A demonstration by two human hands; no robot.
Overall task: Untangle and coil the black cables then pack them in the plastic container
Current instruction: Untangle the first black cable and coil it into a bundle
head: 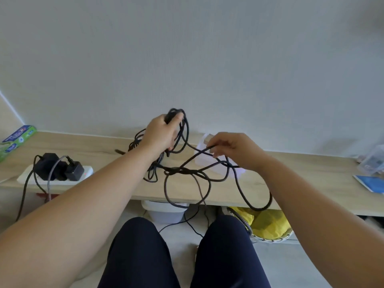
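Note:
A tangle of black cables (182, 171) hangs above the wooden shelf (99, 146), knotted near the middle, with loops drooping past the front edge. My left hand (162, 132) grips a bunch of cable loops raised above the shelf. My right hand (232, 147) pinches a single strand that runs down into the knot. A clear plastic container (204, 155) lies on the shelf behind the cables, partly hidden by my right hand.
A white power strip (56, 176) with black adapters sits at the left of the shelf. A green box (17, 139) lies at far left, a clear box (372, 161) and blue booklet (372, 183) at right. Under the shelf stand a white bin (164, 212) and a basket with yellow cloth (268, 224).

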